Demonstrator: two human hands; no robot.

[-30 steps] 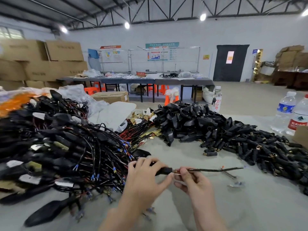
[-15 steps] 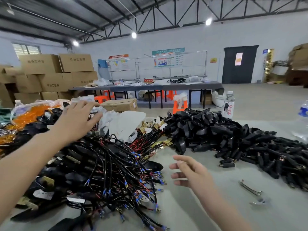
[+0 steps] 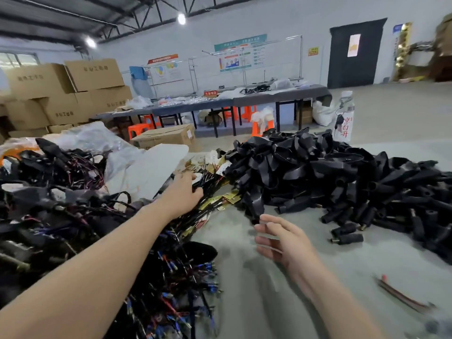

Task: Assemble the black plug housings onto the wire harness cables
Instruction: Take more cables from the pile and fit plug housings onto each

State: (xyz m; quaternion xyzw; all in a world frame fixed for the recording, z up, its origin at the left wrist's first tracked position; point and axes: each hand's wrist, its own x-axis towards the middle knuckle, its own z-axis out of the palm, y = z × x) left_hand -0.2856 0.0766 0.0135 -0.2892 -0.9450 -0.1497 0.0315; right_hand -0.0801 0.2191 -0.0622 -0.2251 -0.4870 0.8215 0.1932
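Head view of the workbench as I see it from my station. The left hand is stretched forward over the heap of wire harness cables and lies on a bundle of tagged wires at the heap's far edge. Its fingers bend down among the wires, and I cannot tell whether they have closed on one. The right hand hovers above the grey table with fingers spread and loosely bent, holding nothing. Its fingertips are just beside the near edge of the pile of black plug housings. That pile covers the right half of the table, with single housings strewn along its near fringe; the cable heap fills the left half, and the tagged bundle lies between the two. A loose wire, blurred, lies on the table to the right of the right hand. Behind the pile stands a bottle; behind the heap I see white plastic bags and stacked cardboard boxes.
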